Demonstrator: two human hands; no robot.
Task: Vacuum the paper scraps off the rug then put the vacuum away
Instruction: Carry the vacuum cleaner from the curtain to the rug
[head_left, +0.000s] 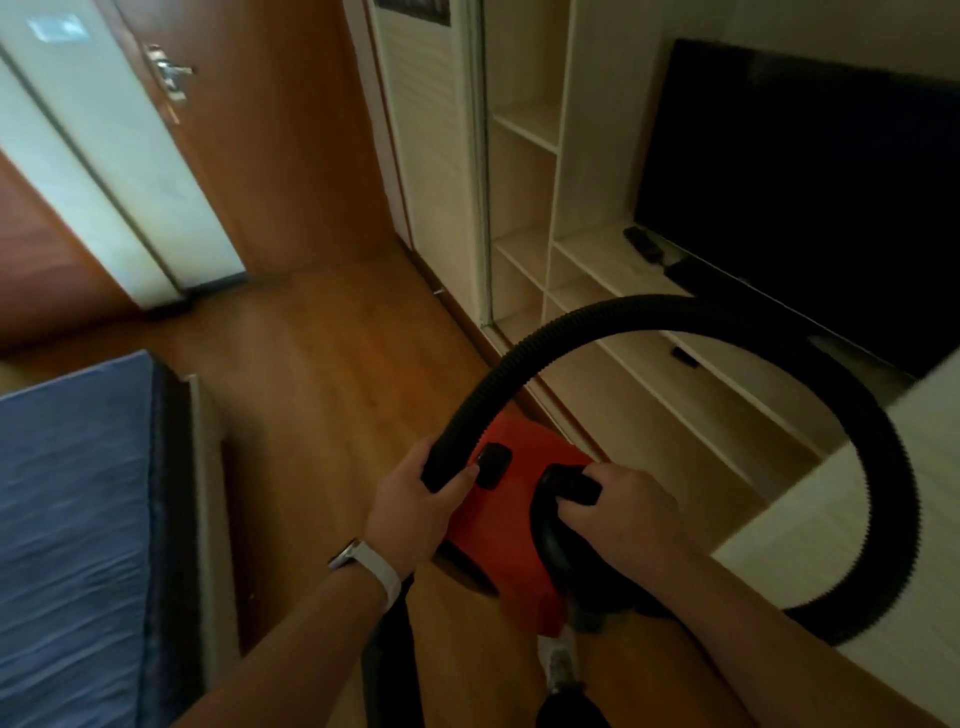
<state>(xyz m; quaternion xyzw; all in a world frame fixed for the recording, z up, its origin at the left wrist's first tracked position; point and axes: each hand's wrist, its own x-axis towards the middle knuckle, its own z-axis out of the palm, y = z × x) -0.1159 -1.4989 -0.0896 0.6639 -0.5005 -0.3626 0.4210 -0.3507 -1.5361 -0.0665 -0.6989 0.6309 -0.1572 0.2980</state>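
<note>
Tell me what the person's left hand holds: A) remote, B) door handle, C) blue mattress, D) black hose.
D: the left hand curls round the black hose near the red vacuum, while the right hand grips the vacuum's black handle.

- The hose (675, 314) passes behind the right forearm at the near right, so where it ends there is hidden.
- Its other end is wrapped by the fingers of the left hand (410, 504), and how it joins the vacuum (519, 519) is not seen.
- The right hand (628, 519) covers most of the handle (569, 486).
- Whether the vacuum touches the floor (322, 389) cannot be told.
- The bed (67, 519) is blurred and cut off by the left and near edges.
- The television (805, 156) is cut off by the right edge. A small dark thing (643, 244) near it is too blurred to name.
</note>
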